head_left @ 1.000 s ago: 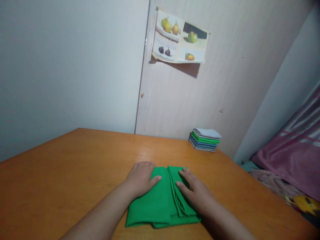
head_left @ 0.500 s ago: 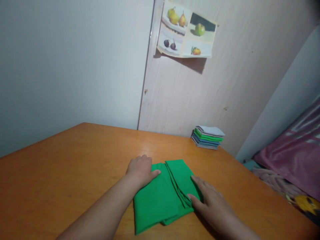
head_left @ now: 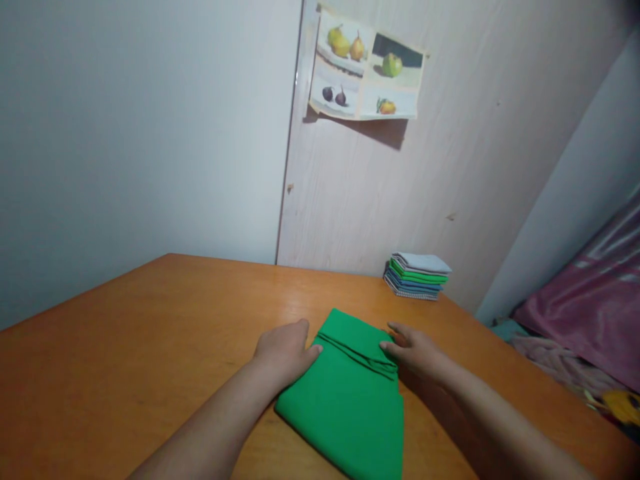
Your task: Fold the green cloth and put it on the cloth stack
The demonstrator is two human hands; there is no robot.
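Note:
A folded green cloth lies on the wooden table in front of me, with a narrow folded band across its far end. My left hand is at the cloth's left edge, its thumb on top and its fingers curled, partly hidden behind the hand. At the far right corner is my right hand. Its thumb touches the cloth beside the folded band, while the fingers stretch out past the edge, apart from the thumb.
A neat stack of folded cloths, grey, green and blue, stands near the table's back right corner. Fruit pictures hang on the wall behind. Pink fabric and a yellow item lie beyond the right edge.
The green cloth has turned clockwise, so its folded band now lies across the far end. My right hand has moved away from me along with it; my left stays at the left edge.

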